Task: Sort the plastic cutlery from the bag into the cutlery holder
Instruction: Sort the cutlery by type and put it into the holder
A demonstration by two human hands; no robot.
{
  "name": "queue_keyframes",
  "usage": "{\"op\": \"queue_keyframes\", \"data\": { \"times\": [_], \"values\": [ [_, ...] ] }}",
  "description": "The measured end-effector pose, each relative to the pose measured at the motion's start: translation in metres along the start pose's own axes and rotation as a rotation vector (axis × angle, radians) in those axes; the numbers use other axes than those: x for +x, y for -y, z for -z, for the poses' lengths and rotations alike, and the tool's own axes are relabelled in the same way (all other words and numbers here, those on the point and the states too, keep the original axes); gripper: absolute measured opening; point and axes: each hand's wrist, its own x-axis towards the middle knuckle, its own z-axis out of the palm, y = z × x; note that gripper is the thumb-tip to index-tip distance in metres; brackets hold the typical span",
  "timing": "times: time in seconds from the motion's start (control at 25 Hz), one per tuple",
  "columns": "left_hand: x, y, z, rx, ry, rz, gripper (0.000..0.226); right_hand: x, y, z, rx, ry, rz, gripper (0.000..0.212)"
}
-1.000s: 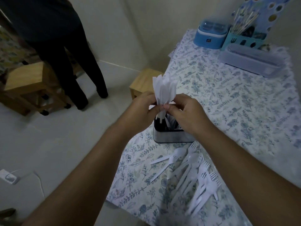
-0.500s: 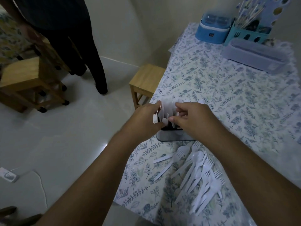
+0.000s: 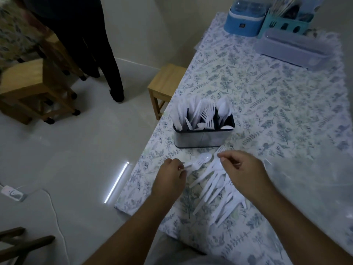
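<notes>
White plastic cutlery pile (image 3: 215, 190) lies on tabletop (image 3: 267, 104), near side of cutlery holder (image 3: 203, 133), handles toward near-left. Right hand (image 3: 242, 169) directly over pile, fingers curled; grip cannot tell. Left hand (image 3: 170, 175) pinches fork/spoon handles (image 3: 198, 162) at pile's left.

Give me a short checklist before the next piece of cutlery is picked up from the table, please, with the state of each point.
1. Cutlery holder upright on the table: ok.
2. Knives left, forks middle, spoons right: ok.
3. Loose pile of cutlery within reach: ok.
4. Left hand at a spoon near the pile: grip cannot tell.
5. Right hand pinching a piece: cannot tell.
6. Room left in the compartments: cannot tell.
</notes>
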Motion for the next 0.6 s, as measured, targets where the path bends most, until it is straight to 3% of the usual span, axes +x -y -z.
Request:
{"op": "queue_keyframes", "data": {
  "times": [0.16,0.28,0.36,0.4,0.52,0.6],
  "values": [
    [0.002,-0.004,-0.025,0.203,0.104,0.108,0.024,-0.033,-0.043,-0.005,0.08,0.128,-0.164,0.018],
    [-0.01,-0.006,-0.024,0.237,0.019,0.133,0.018,-0.048,-0.059,-0.004,0.17,0.146,-0.271,0.018],
    [-0.029,-0.016,-0.021,0.104,-0.029,0.064,0.017,-0.053,-0.064,-0.004,0.278,0.156,-0.336,0.017],
    [-0.04,-0.025,-0.02,-0.006,0.014,0.023,0.017,-0.053,-0.065,-0.005,0.357,0.174,-0.376,0.02],
    [-0.069,-0.06,-0.03,-0.168,0.38,-0.107,0.014,-0.058,-0.062,-0.006,0.639,0.203,-0.486,0.021],
    [-0.071,-0.068,-0.045,-0.154,0.393,-0.141,0.014,-0.062,-0.064,-0.005,0.791,0.138,-0.548,0.021]
  ]
}}
